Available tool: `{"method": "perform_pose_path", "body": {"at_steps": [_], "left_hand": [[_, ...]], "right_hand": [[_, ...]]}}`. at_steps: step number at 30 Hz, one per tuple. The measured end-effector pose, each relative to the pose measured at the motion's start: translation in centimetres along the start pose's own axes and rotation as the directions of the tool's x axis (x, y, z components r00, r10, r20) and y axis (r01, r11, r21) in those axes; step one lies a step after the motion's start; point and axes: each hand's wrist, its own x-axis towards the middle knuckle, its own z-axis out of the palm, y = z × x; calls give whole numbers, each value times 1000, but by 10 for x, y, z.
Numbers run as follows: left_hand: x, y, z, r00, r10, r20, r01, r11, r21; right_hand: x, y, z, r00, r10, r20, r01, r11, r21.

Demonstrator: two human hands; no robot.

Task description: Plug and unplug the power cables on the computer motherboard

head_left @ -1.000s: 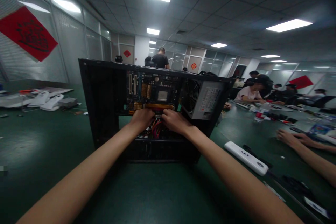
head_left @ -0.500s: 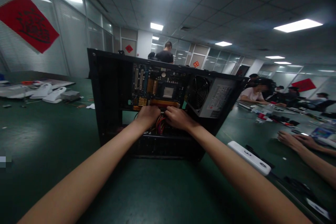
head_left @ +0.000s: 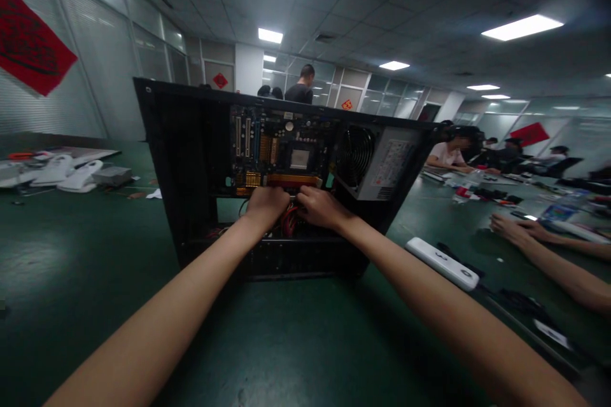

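An open black computer case stands in front of me on the green table. Inside it are a motherboard and, at the right, a power supply with a round fan. My left hand and my right hand are both inside the case, at the lower edge of the motherboard by the memory slots. Their fingers are bent and closed, and whatever lies in them is hidden. Red and dark cables hang between the two hands.
A white power strip lies right of the case. Farther right another person's hands rest near a bottle. At the left are white plastic pieces and a grey box. More people sit at the back right.
The whole view has shifted a little, so the case appears slightly more to the left and higher. Both hands stay at the motherboard's lower edge.
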Motion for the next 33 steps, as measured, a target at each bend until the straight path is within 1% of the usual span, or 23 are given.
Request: {"method": "perform_pose_path", "body": {"at_steps": [3, 8, 12, 18, 22, 28, 33], "left_hand": [[0, 0, 1, 1000, -9, -13, 10, 999, 37], [3, -1, 2, 1000, 15, -2, -15, 998, 62], [6, -4, 2, 1000, 5, 8, -6, 997, 72], [6, -11, 2, 1000, 9, -14, -9, 1000, -5], [7, -13, 5, 999, 14, -36, -14, 1000, -19], [6, -12, 7, 998, -18, -54, 16, 999, -33], [5, -15, 11, 997, -73, -40, 67, 988, -136]], "right_hand": [[0, 0, 0, 1000, 1, -3, -1, 1000, 6], [0, 0, -1, 1000, -3, -18, 4, 1000, 21], [1, 1, -2, 1000, -9, -25, 10, 1000, 13], [4, 5, 6, 998, -28, -60, 28, 1000, 5], [7, 6, 8, 998, -47, -53, 46, 999, -18], [10, 4, 8, 1000, -8, -23, 8, 1000, -21], [11, 4, 11, 1000, 8, -7, -8, 1000, -24]]}}
